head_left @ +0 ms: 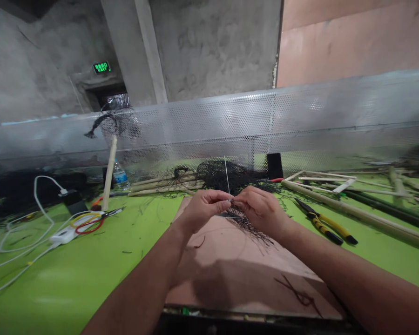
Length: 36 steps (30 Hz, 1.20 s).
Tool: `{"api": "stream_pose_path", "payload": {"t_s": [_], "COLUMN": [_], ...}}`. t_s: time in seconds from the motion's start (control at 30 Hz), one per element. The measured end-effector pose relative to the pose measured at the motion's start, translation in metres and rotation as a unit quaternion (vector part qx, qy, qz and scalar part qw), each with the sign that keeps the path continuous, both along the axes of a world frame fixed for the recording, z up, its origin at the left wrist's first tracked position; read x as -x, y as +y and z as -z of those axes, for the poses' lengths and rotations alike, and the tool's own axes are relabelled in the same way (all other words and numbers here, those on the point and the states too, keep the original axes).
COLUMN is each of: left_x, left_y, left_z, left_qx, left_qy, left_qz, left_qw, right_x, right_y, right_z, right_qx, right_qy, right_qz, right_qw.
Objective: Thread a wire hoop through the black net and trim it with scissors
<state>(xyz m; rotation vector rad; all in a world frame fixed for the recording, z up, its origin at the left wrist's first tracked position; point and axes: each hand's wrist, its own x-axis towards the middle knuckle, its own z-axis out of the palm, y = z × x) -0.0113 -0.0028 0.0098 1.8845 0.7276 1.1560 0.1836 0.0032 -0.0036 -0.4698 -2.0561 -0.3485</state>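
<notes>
My left hand (209, 207) and my right hand (261, 208) meet fingertip to fingertip above a pale pinkish board (226, 260). Both are closed in a pinch on a small bundle of black fibre netting (247, 224), whose frayed strands hang down below the right hand. A thin white rod or wire (226, 173) rises from between the fingers; which hand grips it I cannot tell. The exact pinch point is partly hidden by the fingers. Several dark reddish strands (302, 295) lie on the board near its right front corner.
Pliers (323, 223) with yellow-black handles lie to the right, beside bamboo poles (352, 209) and a pale frame (326, 179). A black netting pile (225, 174) sits behind my hands. Leftward are a power strip (64, 235), cables, a bottle (120, 177) and an upright stick (109, 174).
</notes>
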Motion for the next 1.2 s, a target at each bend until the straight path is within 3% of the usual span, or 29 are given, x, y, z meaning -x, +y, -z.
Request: {"api": "stream_pose_path", "payload": {"t_s": [0.3,0.63,0.87,1.2], "left_x": [-0.002,0.0,-0.004,-0.004], "left_y": [0.0,0.005,0.01,0.014], "left_z": [0.0,0.004,0.011,0.016], "left_qx": [-0.125,-0.25,-0.177,-0.194], "left_qy": [0.007,0.027,0.008,-0.017], "left_qz": [-0.033,-0.064,-0.055,-0.036], "left_qw": [0.992,0.966,0.983,0.98], "right_x": [0.004,0.011,0.009,0.011], "right_y": [-0.001,-0.008,-0.011,-0.011], "right_z": [-0.003,-0.006,-0.013,-0.014], "right_qx": [0.023,0.082,0.19,0.248], "right_qy": [0.038,0.08,0.095,0.109], "right_qz": [-0.017,0.013,0.052,0.029], "right_qw": [0.999,0.993,0.976,0.962]}}
